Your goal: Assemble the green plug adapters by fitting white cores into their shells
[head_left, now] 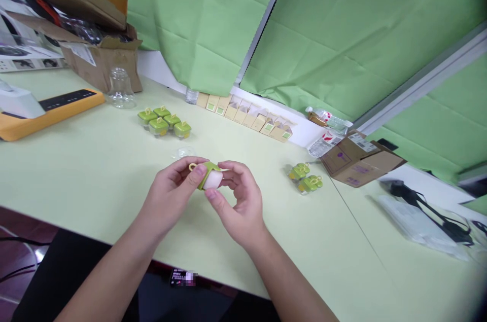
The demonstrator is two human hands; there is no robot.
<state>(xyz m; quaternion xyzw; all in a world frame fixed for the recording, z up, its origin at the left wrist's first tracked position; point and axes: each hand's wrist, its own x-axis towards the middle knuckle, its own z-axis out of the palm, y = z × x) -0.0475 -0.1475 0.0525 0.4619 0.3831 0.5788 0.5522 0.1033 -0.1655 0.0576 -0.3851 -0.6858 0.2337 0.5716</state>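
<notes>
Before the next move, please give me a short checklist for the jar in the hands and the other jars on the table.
1. Grip on jar: ok, left hand on the lid, right hand on the white body.
2. The lid fully shut: cannot tell, the fingers hide the seam.
3. The four jars upright: ok, grouped at far left.
4. The two jars upright: not ok, they lie on their sides at right.
</notes>
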